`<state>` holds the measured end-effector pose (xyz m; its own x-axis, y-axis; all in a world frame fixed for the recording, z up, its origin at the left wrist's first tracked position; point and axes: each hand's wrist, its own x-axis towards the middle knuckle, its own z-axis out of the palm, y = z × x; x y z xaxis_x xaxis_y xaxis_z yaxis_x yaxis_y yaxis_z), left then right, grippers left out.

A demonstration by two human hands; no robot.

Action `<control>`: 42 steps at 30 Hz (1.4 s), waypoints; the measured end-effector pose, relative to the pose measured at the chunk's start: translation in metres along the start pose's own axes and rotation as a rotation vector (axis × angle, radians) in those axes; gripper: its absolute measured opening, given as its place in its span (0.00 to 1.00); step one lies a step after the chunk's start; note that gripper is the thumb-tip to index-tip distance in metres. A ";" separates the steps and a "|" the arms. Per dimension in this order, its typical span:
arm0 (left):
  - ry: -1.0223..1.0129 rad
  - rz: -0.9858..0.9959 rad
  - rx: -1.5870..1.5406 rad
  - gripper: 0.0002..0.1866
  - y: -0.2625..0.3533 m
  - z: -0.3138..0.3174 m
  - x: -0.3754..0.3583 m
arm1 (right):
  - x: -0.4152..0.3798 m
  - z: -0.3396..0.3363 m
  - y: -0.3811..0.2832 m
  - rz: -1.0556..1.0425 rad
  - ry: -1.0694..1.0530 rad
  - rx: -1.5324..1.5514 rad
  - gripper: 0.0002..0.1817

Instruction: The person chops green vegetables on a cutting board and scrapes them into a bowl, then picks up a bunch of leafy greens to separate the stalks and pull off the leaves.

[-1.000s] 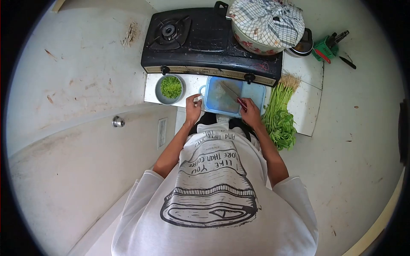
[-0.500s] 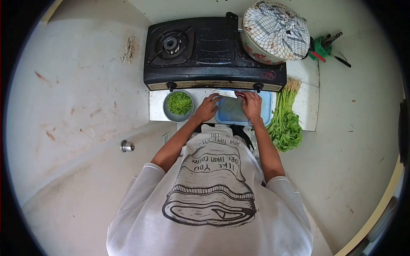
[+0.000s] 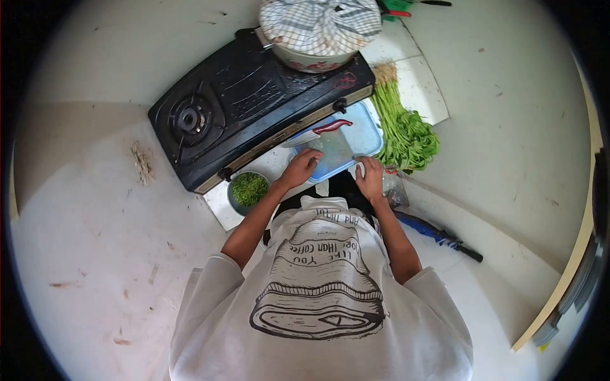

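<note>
A red-handled knife (image 3: 332,127) lies across the far part of a blue tray (image 3: 370,120), with neither hand on it. My left hand (image 3: 301,168) rests at the tray's left side, fingers loosely bent and holding nothing. At the tray's near right edge is my right hand (image 3: 370,178), its fingers apart and touching the rim. A grey bowl (image 3: 234,202) of finely chopped greens (image 3: 249,189) stands left of my left hand. Right of the tray lies a bunch of leafy green stalks (image 3: 406,136) with roots.
Beyond the tray is a black two-burner stove (image 3: 241,89), bearing a pot (image 3: 314,61) covered with a checked cloth (image 3: 321,25). A blue and black folded object (image 3: 438,235) lies at the lower right. A green holder (image 3: 397,7) is at the top.
The view has turned, so stove and counter appear tilted. My right hand has let go of the knife and moved to the tray's near edge. My left hand remains by the tray's left side.
</note>
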<state>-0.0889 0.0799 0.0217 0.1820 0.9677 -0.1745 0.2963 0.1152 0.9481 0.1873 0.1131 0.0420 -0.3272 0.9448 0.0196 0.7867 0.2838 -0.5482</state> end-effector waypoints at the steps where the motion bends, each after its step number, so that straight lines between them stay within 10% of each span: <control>1: -0.035 0.040 0.024 0.13 -0.002 0.003 0.005 | -0.010 -0.001 0.009 0.053 -0.005 0.020 0.12; 16: -0.015 -0.111 -0.018 0.14 0.033 0.050 0.051 | 0.053 -0.073 0.077 0.019 0.217 -0.149 0.08; 26: 0.135 -0.152 -0.244 0.14 0.062 0.115 0.088 | 0.135 -0.073 0.141 -0.074 -0.193 -0.358 0.11; 42: 0.168 -0.323 -0.584 0.19 0.127 0.135 0.198 | 0.134 -0.143 0.126 -0.089 -0.237 0.550 0.07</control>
<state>0.1117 0.2557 0.0718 0.0082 0.8806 -0.4739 -0.2512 0.4605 0.8514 0.3177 0.2987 0.0956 -0.5371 0.8409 -0.0668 0.3854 0.1742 -0.9062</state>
